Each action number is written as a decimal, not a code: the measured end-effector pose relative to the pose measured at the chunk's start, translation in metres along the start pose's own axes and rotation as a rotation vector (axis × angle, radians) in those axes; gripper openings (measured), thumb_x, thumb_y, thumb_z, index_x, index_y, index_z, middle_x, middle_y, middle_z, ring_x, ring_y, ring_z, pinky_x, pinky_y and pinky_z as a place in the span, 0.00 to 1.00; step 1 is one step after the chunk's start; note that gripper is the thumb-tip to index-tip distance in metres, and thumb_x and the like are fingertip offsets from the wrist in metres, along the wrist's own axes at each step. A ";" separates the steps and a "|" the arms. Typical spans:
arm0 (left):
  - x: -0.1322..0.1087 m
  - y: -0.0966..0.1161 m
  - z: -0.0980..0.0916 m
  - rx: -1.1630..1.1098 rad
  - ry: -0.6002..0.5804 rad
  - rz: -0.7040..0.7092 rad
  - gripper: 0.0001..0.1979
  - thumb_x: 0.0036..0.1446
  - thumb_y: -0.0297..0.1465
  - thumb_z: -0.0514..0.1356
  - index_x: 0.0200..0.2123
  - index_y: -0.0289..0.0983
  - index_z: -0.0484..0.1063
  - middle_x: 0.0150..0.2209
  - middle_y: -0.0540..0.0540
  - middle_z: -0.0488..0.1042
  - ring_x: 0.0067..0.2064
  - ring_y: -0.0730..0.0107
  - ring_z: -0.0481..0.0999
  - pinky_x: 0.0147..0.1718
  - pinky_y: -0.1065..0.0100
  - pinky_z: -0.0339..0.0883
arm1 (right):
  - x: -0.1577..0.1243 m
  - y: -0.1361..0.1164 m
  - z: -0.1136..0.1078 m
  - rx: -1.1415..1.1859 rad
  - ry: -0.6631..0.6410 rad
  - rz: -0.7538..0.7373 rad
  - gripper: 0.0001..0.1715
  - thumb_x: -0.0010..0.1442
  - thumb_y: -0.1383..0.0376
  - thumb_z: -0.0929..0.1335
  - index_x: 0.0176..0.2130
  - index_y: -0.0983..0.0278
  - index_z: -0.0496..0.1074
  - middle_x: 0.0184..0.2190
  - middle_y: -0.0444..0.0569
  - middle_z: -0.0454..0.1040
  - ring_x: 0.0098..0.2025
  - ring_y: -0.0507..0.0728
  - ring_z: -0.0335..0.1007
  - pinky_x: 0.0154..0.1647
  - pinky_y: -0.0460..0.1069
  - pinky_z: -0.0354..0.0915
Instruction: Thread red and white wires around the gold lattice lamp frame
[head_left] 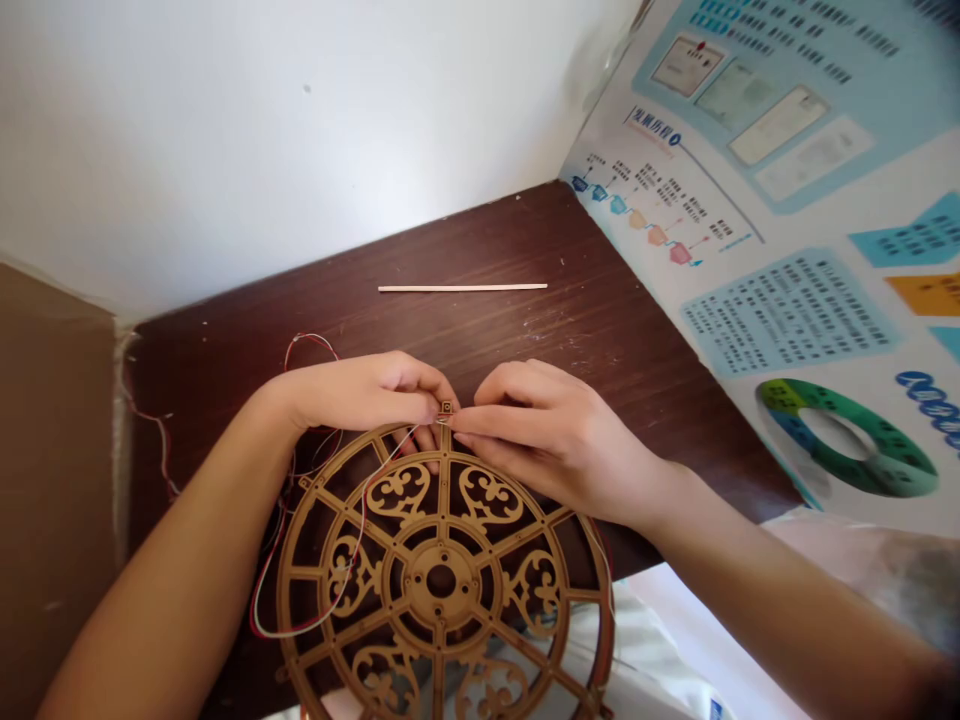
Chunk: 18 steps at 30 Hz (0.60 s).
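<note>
A laser-cut wooden wheel with scrollwork panels and spokes lies on the table, its lower part running out of view. At its top rim sits a small square part. My left hand curls over that rim, fingers beside the part and partly behind the wood. My right hand comes in from the other side, with its fingertips pinching the small part. A thin white-and-red wire runs from my fingertips across the wheel and around its left side. Whatever my fingers cover is hidden.
The dark wood table has a thin pale wooden stick near its far edge and a loop of red wire at left. A white wall, a printed poster and brown cardboard border it; white cloth lies below the near edge.
</note>
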<state>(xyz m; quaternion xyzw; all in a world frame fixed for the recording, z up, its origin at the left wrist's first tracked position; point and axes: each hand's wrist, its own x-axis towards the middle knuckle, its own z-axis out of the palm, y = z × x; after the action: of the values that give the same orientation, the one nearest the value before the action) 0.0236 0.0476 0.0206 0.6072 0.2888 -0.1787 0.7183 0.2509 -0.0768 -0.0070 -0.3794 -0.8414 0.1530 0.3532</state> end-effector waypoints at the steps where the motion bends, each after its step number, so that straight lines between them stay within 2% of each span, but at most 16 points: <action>1: 0.000 0.000 0.000 0.005 -0.005 0.004 0.09 0.65 0.32 0.63 0.48 0.37 0.76 0.40 0.45 0.88 0.42 0.64 0.89 0.41 0.69 0.79 | 0.000 0.001 0.000 -0.024 -0.014 -0.025 0.09 0.78 0.64 0.70 0.46 0.63 0.82 0.39 0.49 0.80 0.39 0.53 0.74 0.40 0.51 0.68; 6: 0.001 0.001 0.000 0.016 -0.005 0.000 0.08 0.64 0.29 0.63 0.47 0.37 0.76 0.38 0.46 0.88 0.41 0.63 0.89 0.41 0.68 0.80 | -0.001 0.002 0.000 -0.062 -0.058 -0.038 0.12 0.79 0.63 0.68 0.52 0.62 0.83 0.40 0.49 0.80 0.39 0.54 0.74 0.40 0.52 0.66; 18: 0.003 0.002 0.001 0.042 0.008 0.033 0.08 0.63 0.26 0.60 0.45 0.36 0.76 0.38 0.46 0.88 0.42 0.63 0.90 0.42 0.68 0.81 | -0.002 0.003 0.006 0.012 -0.086 0.006 0.12 0.78 0.65 0.69 0.53 0.65 0.83 0.41 0.49 0.79 0.41 0.55 0.73 0.42 0.52 0.65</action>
<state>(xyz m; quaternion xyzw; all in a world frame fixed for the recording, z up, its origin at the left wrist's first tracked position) 0.0272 0.0472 0.0206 0.6276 0.2778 -0.1704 0.7071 0.2491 -0.0767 -0.0142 -0.3727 -0.8537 0.1753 0.3188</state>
